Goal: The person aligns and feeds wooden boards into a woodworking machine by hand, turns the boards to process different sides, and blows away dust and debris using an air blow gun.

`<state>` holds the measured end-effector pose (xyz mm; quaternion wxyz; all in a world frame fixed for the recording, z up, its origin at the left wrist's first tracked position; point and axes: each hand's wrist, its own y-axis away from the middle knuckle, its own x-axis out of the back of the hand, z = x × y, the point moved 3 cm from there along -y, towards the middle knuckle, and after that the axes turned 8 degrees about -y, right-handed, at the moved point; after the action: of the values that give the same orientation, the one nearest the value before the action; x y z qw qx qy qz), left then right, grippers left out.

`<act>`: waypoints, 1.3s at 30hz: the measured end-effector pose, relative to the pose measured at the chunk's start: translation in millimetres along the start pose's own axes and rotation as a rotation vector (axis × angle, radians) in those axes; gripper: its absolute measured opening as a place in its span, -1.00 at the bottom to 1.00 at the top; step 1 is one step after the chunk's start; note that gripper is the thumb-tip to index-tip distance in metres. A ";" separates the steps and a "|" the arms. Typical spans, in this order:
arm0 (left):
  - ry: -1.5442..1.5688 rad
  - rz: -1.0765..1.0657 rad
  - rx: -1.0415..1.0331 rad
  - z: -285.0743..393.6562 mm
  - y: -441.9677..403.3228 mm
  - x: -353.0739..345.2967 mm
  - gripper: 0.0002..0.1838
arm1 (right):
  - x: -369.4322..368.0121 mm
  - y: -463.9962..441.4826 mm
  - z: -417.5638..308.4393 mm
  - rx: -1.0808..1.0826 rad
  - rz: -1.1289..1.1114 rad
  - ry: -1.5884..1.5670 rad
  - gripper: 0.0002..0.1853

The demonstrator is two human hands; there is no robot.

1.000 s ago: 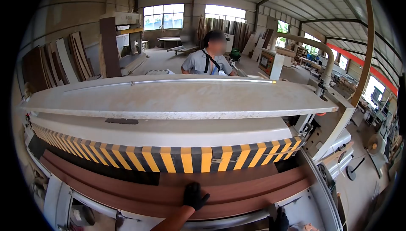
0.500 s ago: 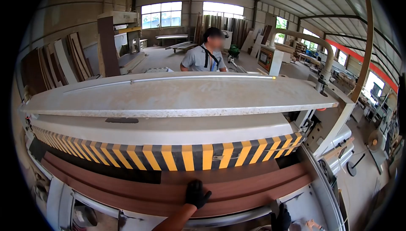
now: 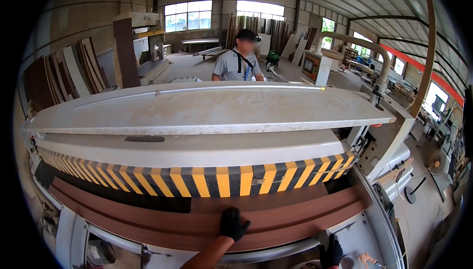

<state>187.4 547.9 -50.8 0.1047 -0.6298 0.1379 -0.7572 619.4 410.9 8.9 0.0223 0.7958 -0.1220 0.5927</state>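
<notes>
Long reddish-brown boards (image 3: 290, 224) lie across the machine bed, their far side running under a yellow-and-black striped guard (image 3: 221, 181). My left hand (image 3: 233, 224), in a black glove, rests flat on the boards near their middle, fingers forward and thumb out to the right. Lower right, my right hand (image 3: 331, 253), also gloved in black, is beside the curved metal rail (image 3: 276, 256) at the near edge of the bed. Its fingers point forward and look apart, with nothing visible in them.
Above the guard is the machine's wide pale cover (image 3: 212, 114) with a thin metal rod (image 3: 236, 88) along it. A co-worker (image 3: 240, 64) in a grey shirt stands behind. Panels (image 3: 69, 72) lean at the left wall; a control box (image 3: 314, 67) stands at the right.
My right hand has risen slightly, showing more of the glove. My left hand stays on the boards. The co-worker's head has turned and lowered a little, and the view has shifted slightly.
</notes>
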 end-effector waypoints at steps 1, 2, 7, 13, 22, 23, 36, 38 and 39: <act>0.001 -0.001 0.001 -0.3 0.0 0.2 -0.19 | -1.4 -0.2 0.8 -0.003 0.003 -0.009 -0.21; 0.013 -0.003 0.005 -0.7 0.3 0.2 -0.20 | -2.5 0.1 1.3 -0.005 0.007 -0.017 -0.21; 0.034 -0.024 0.018 -0.7 0.7 1.0 -0.20 | 0.1 -0.7 0.8 -0.004 0.003 -0.052 -0.21; 0.019 -0.021 0.034 -2.9 1.6 -4.8 -0.18 | 1.5 -1.1 2.2 -0.015 -0.017 -0.136 -0.24; -0.019 0.002 -0.044 -1.6 7.5 1.0 -0.24 | -29.8 -124.6 52.5 0.053 0.084 -0.387 -0.33; 0.018 -0.061 -0.078 -1.0 8.3 11.2 -0.27 | -32.1 -136.4 56.6 0.057 0.081 -0.395 -0.33; -0.262 -0.155 0.321 -101.5 83.8 65.7 -0.74 | -79.1 -237.7 89.2 0.141 0.103 -0.032 -0.45; -0.358 0.013 0.273 -92.9 87.1 68.3 -0.69 | -82.5 -241.9 86.2 0.161 0.080 0.042 -0.49; -0.359 0.013 0.280 -92.8 87.1 68.1 -0.69 | -85.0 -238.6 88.1 0.200 0.152 0.074 -0.52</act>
<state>82.3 450.5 -33.1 0.2187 -0.7329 0.0145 -0.6441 731.9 640.5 -71.8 -0.0978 0.7600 -0.1214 0.6309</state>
